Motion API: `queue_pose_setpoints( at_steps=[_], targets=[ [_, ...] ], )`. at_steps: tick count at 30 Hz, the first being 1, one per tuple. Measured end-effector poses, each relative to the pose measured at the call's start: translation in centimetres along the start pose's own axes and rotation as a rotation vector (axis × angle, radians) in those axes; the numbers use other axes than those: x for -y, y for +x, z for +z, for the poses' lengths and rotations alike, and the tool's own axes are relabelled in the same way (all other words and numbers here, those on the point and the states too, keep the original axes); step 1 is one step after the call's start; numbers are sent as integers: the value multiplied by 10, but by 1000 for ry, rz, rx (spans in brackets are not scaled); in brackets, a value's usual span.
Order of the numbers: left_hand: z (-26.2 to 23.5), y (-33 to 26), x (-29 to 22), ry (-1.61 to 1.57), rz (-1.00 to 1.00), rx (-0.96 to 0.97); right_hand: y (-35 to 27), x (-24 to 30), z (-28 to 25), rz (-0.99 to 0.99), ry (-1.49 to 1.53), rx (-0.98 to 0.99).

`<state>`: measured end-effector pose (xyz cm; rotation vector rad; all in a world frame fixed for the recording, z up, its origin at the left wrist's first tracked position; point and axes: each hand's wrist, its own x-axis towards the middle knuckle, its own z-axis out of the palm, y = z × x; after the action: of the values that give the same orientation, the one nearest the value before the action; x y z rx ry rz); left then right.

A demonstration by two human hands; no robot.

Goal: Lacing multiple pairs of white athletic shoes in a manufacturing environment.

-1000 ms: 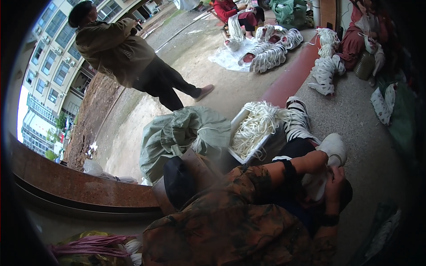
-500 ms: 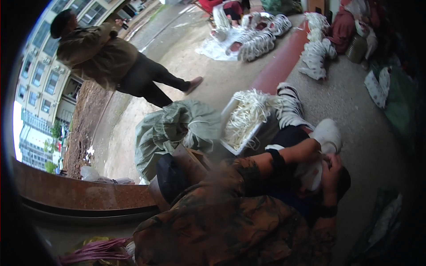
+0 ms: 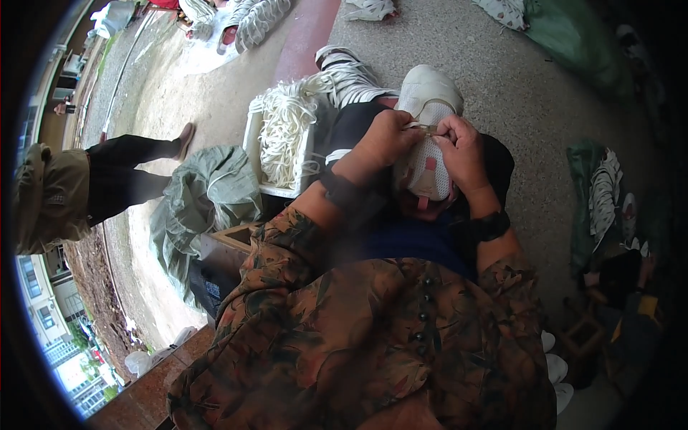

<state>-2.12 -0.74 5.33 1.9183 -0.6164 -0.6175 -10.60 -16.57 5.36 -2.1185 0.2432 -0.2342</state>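
Observation:
A white mesh shoe (image 3: pixel 427 170) with pinkish-red tabs rests in my lap, its rounded pale toe (image 3: pixel 428 89) pointing away from me. Over its lacing area, both hands meet from either side. My left hand (image 3: pixel 389 137) is closed, with a short white shoelace (image 3: pixel 414 125) showing at its fingertips. From the other side my right hand (image 3: pixel 462 152) pinches at the same spot, its thumb and forefinger on the lace by the eyelets. A small yellowish bit shows between the fingertips, too small to make out.
Left of my lap stands a white box (image 3: pixel 252 147) heaped with white laces (image 3: pixel 287 132). Beyond the shoe lies a row of nested white uppers (image 3: pixel 351 75). A grey-green sack (image 3: pixel 208 190) sits left, near a standing person (image 3: pixel 107 179). More shoes (image 3: pixel 605 186) lie right.
My view has swung right and down, so the shoe and both hands now sit nearer the middle. My hands have come together over the lacing area, and the shoe shows more fully.

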Motion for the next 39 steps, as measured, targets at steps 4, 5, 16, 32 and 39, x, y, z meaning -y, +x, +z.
queue_pose_setpoints(
  at_steps=[4, 5, 16, 32, 39],
  targets=[
    [2, 1, 1, 9, 12, -30, 2, -4, 2, -10, -73, -7],
    [2, 2, 0, 9, 7, -13, 3, -5, 2, 16, -60, 2],
    [7, 8, -6, 275, -2, -95, 9, 4, -5, 211, -64, 121],
    [4, 15, -8, 299, 11, -45, 6, -4, -7, 142, 0, 104],
    [14, 8, 2, 467, 358, -70, 3, -14, -7, -11, 134, 83]
  ],
)
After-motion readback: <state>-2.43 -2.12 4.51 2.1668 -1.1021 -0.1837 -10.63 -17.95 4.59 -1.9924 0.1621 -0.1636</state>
